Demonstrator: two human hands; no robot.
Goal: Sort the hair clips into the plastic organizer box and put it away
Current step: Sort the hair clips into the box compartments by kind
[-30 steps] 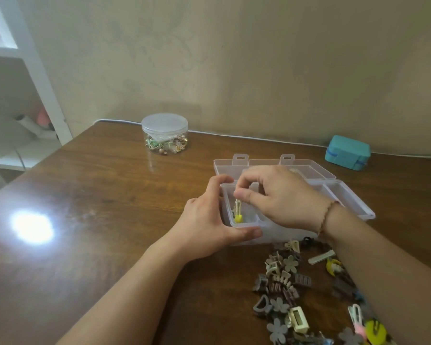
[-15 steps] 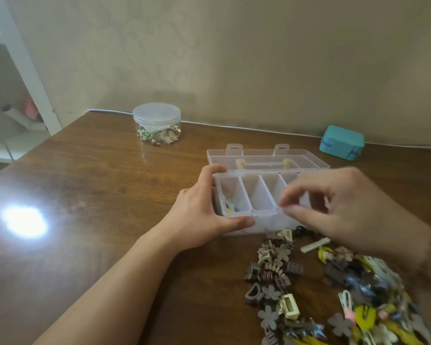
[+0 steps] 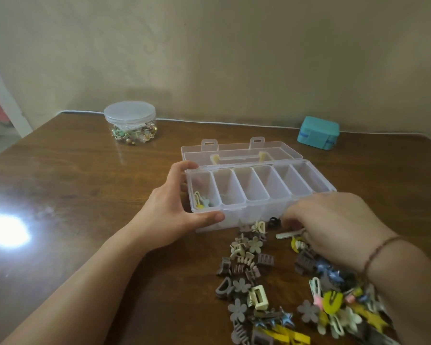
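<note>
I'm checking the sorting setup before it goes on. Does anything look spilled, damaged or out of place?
Nothing looks damaged. The hair clips lie in a loose heap on the table, unsorted. Only the leftmost compartment of the organizer box holds any. The left hand grips the box's left end.

Looks like a home room: wooden table against a plain beige wall, lidded trinket jar at upper left, white shelving at far left.
</note>
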